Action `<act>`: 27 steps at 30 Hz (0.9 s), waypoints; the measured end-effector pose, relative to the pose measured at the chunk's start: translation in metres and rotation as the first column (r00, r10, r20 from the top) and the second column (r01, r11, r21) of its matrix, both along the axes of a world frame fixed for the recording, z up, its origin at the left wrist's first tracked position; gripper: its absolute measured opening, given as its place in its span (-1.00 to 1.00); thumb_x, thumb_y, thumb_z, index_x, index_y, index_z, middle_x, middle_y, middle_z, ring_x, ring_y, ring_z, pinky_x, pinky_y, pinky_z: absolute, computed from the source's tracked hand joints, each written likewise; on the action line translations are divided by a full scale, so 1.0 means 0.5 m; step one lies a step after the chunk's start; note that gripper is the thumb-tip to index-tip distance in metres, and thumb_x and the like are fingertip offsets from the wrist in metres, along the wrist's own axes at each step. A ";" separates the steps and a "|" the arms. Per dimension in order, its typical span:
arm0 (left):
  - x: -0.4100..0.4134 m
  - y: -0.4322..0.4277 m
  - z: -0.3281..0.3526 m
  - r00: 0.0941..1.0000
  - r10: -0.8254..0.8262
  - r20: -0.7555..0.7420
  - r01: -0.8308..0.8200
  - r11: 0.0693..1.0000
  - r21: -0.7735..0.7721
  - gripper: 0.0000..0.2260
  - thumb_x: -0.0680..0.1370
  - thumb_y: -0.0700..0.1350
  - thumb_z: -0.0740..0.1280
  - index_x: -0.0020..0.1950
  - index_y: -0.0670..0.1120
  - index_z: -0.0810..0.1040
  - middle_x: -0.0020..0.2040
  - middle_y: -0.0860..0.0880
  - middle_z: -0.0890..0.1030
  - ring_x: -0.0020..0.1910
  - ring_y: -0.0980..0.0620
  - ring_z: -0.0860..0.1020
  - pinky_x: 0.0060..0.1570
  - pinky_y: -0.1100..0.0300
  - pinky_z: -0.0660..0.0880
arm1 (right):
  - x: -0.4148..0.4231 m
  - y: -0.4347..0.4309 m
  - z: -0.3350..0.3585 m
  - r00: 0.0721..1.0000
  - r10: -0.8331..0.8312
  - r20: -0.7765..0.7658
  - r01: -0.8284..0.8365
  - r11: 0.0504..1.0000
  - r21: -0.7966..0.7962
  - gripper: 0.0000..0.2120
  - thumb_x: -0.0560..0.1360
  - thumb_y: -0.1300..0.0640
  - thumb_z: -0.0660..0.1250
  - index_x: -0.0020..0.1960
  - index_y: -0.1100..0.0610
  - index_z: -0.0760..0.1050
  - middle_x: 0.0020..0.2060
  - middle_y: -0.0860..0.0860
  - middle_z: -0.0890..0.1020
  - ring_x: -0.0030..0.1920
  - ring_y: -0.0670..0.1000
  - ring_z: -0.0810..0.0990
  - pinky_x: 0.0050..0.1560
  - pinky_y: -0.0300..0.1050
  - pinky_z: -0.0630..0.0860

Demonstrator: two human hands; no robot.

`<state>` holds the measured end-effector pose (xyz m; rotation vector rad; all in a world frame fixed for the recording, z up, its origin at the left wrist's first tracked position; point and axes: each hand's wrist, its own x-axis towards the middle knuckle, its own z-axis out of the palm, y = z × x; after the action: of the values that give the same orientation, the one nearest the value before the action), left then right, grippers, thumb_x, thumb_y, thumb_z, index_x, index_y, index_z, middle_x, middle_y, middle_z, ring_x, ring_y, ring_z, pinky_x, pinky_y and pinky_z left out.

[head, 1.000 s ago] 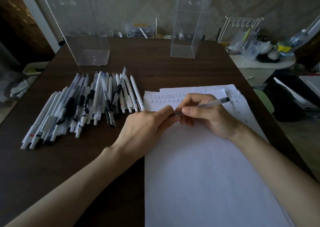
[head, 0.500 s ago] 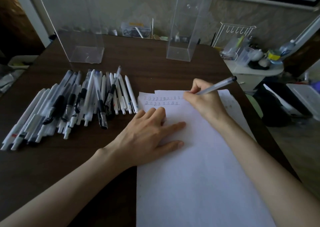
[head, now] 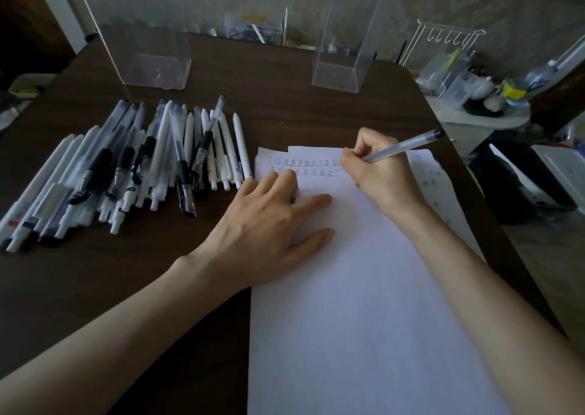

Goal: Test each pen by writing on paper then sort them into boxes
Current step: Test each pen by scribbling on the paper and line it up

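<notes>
One slim pen (head: 402,145) is pinched between the thumb and curled fingers of the right hand (head: 380,174). Its tip is down near the top of the white paper (head: 364,303), at the end of the second row of small written marks, and its dark-capped end points up and away to the right. It looks light and stiff, with a smooth translucent plastic barrel that could slide in the fingers, so the sensible hold is low near the tip for writing and around the middle for carrying. The left hand (head: 269,224) lies flat with fingers spread, pressing the thin, floppy sheet against the dark wood-grain table (head: 285,110), probably to stop it skidding. Just left of the paper lies a loose pile of pens (head: 126,167), white matte barrels mixed with clear ones with black rubbery grips, likely to roll if nudged. A wide clear box (head: 152,63) and a narrow clear box (head: 342,63) stand at the far side, tall, square-walled, glossy and probably easy to tip.
</notes>
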<state>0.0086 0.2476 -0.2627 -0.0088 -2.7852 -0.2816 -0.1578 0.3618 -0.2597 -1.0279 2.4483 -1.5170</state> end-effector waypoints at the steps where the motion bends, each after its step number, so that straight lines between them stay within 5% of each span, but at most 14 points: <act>1: 0.000 0.000 0.000 1.000 0.004 0.002 -0.004 1.000 0.000 -0.51 0.52 0.26 0.07 0.28 0.04 0.50 -0.14 -0.03 0.35 -0.18 -0.01 0.38 -0.17 0.04 0.39 | 0.001 0.000 0.001 1.000 0.000 0.008 0.000 1.000 -0.007 -0.71 0.48 0.26 0.29 -0.33 0.26 0.25 -0.45 0.37 0.40 -0.52 -0.04 0.33 -0.43 -0.13 0.25; 7: 0.000 0.002 0.001 1.000 0.001 0.010 -0.001 1.000 0.000 -0.52 0.52 0.25 0.07 0.28 0.03 0.50 -0.14 -0.02 0.35 -0.19 -0.02 0.38 -0.18 0.06 0.38 | 0.005 0.001 0.003 0.996 -0.022 0.082 0.024 0.999 -0.022 -0.71 0.40 0.24 0.28 -0.39 0.11 0.21 -0.54 0.15 0.34 -0.55 -0.06 0.31 -0.43 -0.13 0.24; 18: 0.001 0.001 0.002 1.000 -0.017 0.008 0.017 1.000 0.000 -0.52 0.53 0.24 0.07 0.29 0.01 0.50 -0.15 -0.02 0.35 -0.19 0.00 0.36 -0.18 0.08 0.36 | 0.001 0.001 -0.001 0.998 0.013 0.060 -0.011 1.000 -0.019 -0.71 0.49 0.27 0.29 -0.33 0.23 0.26 -0.55 0.10 0.40 -0.56 -0.11 0.37 -0.45 -0.20 0.31; 27: 0.002 0.000 0.001 1.000 -0.031 0.002 0.031 1.000 0.000 -0.53 0.53 0.22 0.08 0.28 0.02 0.50 -0.16 -0.03 0.36 -0.21 -0.02 0.37 -0.20 0.09 0.34 | 0.005 0.002 0.002 0.999 0.004 0.042 -0.005 1.000 0.022 -0.67 0.46 0.27 0.30 -0.37 0.15 0.20 -0.55 0.05 0.31 -0.52 -0.07 0.27 -0.44 -0.16 0.21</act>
<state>0.0094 0.2474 -0.2622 -0.0518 -2.7891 -0.2888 -0.1554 0.3629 -0.2589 -0.9865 2.4273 -1.4914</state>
